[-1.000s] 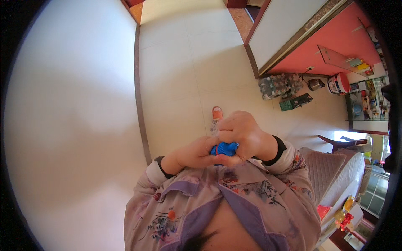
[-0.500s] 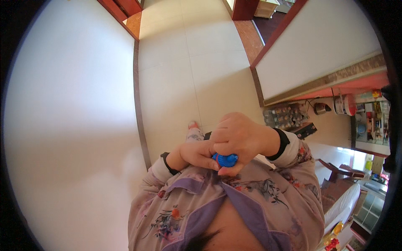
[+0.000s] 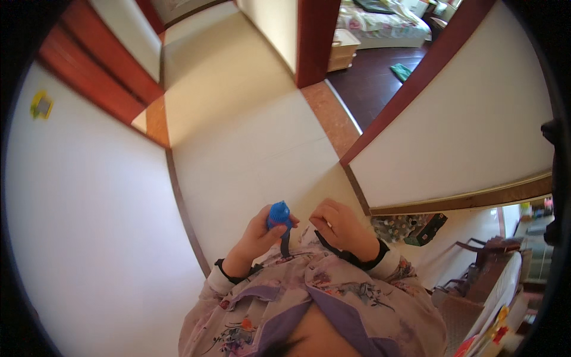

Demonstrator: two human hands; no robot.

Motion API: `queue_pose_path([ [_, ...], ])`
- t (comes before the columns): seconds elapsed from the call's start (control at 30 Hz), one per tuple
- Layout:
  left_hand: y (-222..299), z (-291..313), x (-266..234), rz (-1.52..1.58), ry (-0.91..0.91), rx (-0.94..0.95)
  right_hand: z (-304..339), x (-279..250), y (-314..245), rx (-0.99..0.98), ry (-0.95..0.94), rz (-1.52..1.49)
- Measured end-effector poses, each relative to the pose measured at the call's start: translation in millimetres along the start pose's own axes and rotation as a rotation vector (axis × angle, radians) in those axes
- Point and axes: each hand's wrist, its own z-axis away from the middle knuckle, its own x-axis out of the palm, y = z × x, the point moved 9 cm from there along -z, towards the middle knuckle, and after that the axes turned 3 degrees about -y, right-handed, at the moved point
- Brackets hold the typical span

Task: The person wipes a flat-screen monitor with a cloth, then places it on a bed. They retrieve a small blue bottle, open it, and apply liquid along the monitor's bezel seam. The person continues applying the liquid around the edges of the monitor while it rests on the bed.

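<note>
A blue plastic bottle (image 3: 279,212) with a ribbed, pointed cap is in my left hand (image 3: 254,239). My fingers wrap round its body, with the thumb across the front and the cap showing above. The lower part of the bottle is partly hidden by my thumb. To the right, apart from the bottle, my right hand (image 3: 342,229) is closed, fingers curled inward. Whatever it may hold is hidden. Both hands are in front of my chest, over the floral top (image 3: 357,291) with purple edging.
A tiled hallway (image 3: 238,131) runs ahead between white walls. At the right, a red door frame (image 3: 314,47) opens on a room with a bed (image 3: 386,27) and a small drawer cabinet (image 3: 344,50). Clustered bottles (image 3: 401,227), a dark box (image 3: 429,229) and a wooden chair (image 3: 485,247) stand nearer right.
My hands, together round the bottle before, have come apart. The bottle stays in my left hand, and my right hand has let go of it. The view has turned, showing more of the bedroom.
</note>
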Motion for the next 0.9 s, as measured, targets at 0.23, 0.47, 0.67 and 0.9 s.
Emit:
queue_pose_path([
  [0.23, -29, -161, -35, -0.146, -0.139, -0.104, -56, -105, 55, -0.04, 0.261, 0.167],
  [0.47, -28, -291, -37, -0.259, -0.265, -0.134, -75, -231, -18, -1.133, 0.727, 0.032],
  [0.67, -48, -381, -105, -0.166, -0.159, -0.13, -151, -277, 7, -1.586, 1.006, -0.171],
  [0.9, -36, -534, -187, -0.106, -0.179, -0.08, -288, -329, 77, -1.551, 0.928, -0.124],
])
